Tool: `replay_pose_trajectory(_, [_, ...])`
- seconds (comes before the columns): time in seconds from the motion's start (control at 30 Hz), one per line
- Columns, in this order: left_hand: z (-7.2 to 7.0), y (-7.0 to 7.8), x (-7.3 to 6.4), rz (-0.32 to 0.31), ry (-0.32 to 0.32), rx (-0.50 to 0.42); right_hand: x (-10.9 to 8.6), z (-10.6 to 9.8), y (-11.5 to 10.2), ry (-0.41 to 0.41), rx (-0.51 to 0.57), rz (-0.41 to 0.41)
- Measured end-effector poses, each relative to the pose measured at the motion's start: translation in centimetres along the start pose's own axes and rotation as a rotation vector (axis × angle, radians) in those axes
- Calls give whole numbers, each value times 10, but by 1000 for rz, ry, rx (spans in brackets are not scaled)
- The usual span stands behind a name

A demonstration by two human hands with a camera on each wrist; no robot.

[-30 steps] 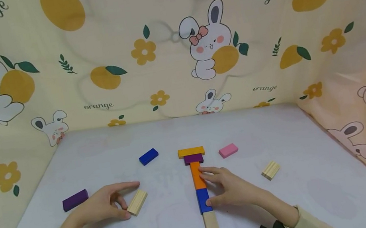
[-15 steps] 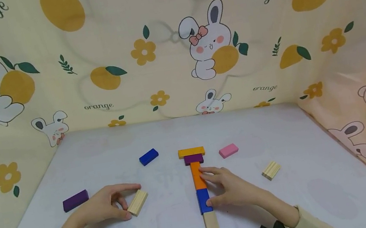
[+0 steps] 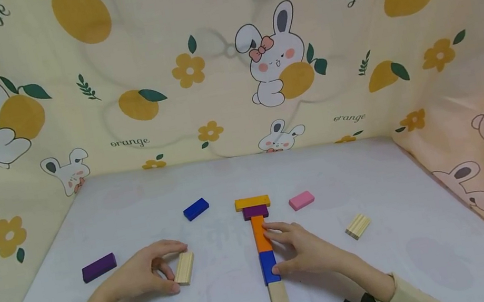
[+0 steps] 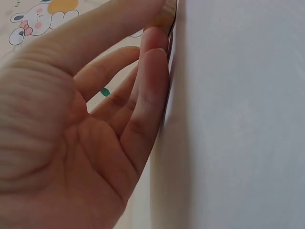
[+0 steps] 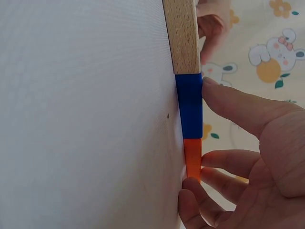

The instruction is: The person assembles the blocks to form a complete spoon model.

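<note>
We are observing a cream patterned cloth (image 3: pixel 223 95) with rabbits and oranges, which is hanging behind and beside a white tabletop (image 3: pixel 369 167).

On the tabletop, a straight row of blocks is running away from the person. At its near end we are noting a plain light-wood block (image 3: pixel 280 301), then a glossy blue block (image 3: pixel 269 266) and an orange block (image 3: pixel 260 233), all lying end to end. A purple block (image 3: pixel 255 213) and a longer yellow block (image 3: pixel 252 203) are lying crosswise at the far end, forming a T.

The left hand (image 3: pixel 139 271) is pinching a pale wooden block with lengthwise lines (image 3: pixel 185 268) between thumb and forefinger, at its two ends. The right hand (image 3: pixel 307 249) is grasping nothing; its fingers are extending to the row's right side, the thumb touching the blue block and the fingertips meeting the orange one.

We are finding the pinched block left of the row, tilting slightly off the row's line. Its face is appearing pale yellow and unpainted; in the left wrist view the fingers are mostly hiding it.

A long purple block (image 3: pixel 99 268) is lying near the left wrist. A second lined wooden block (image 3: pixel 358 226) is lying right of the right hand. Farther back, a small blue block (image 3: pixel 196 209) is sitting left of the T and a small pink block (image 3: pixel 301 200) right of it.
</note>
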State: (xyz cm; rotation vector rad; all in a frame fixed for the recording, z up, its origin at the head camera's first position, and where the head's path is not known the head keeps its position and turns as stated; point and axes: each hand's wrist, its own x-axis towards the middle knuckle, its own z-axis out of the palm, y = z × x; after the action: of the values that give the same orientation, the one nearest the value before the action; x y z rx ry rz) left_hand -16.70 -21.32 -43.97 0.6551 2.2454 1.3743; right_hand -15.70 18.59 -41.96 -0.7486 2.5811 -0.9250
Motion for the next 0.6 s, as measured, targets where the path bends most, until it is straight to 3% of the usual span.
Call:
replay_pose_trajectory(0.23, [0, 1, -1, -20, 15, 24, 1, 2, 0, 1, -5, 11])
replay_pose_trajectory(0.6, [-1, 1, -1, -51, 23, -10, 0, 0, 0, 3, -6, 4])
